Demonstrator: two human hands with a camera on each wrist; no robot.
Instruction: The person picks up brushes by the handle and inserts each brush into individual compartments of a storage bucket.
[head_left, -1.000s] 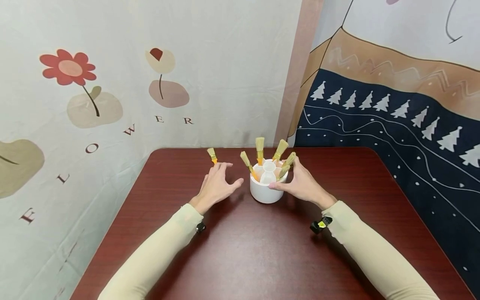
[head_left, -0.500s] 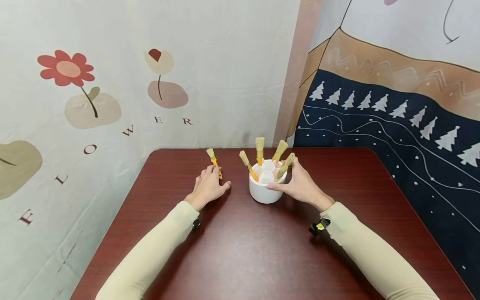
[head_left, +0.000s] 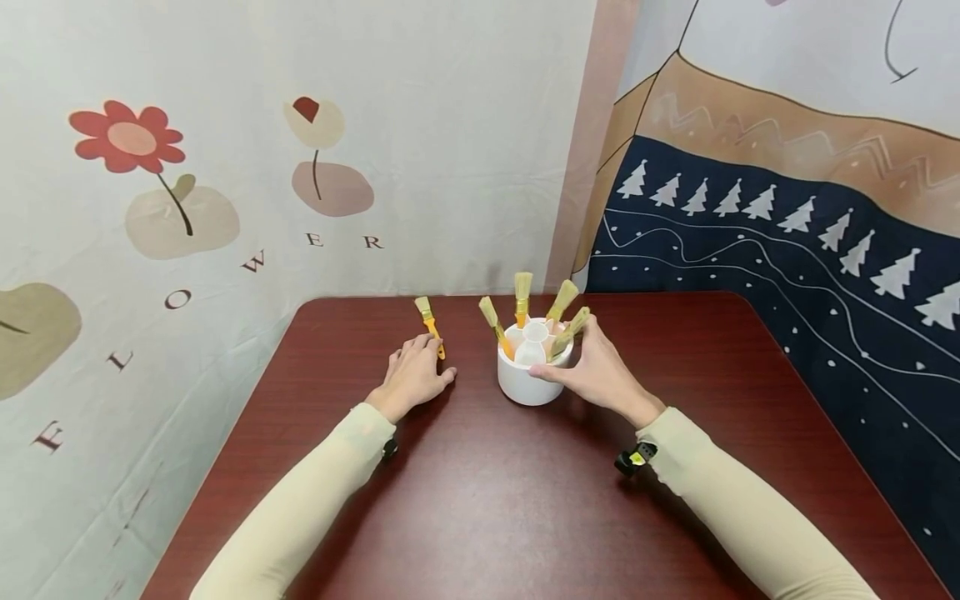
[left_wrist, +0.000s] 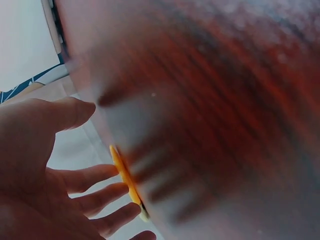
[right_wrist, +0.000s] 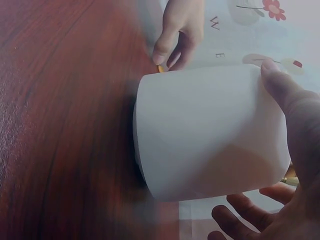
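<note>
On the table's left half, a flat paintbrush (head_left: 430,320) with an orange handle and pale bristles lies flat. My left hand (head_left: 411,375) reaches over its handle. In the left wrist view, the fingers stretch out beside the orange paintbrush handle (left_wrist: 123,172), thumb well apart; contact is hard to tell. My right hand (head_left: 600,377) holds a round white brush holder (head_left: 527,386) from the right, thumb at the near rim and fingers round the far side. Several similar brushes (head_left: 522,300) stand bristles up in its compartments. The right wrist view shows the holder's smooth wall (right_wrist: 210,130).
The holder stands upright on a dark red wooden table (head_left: 480,500). Behind the table hangs a pale cloth (head_left: 450,150) with printed flowers and letters. A dark blue printed cloth (head_left: 750,250) hangs on the right.
My left hand has moved left and down, away from the holder, to the lying paintbrush, uncovering more of its handle. My right hand stays on the holder.
</note>
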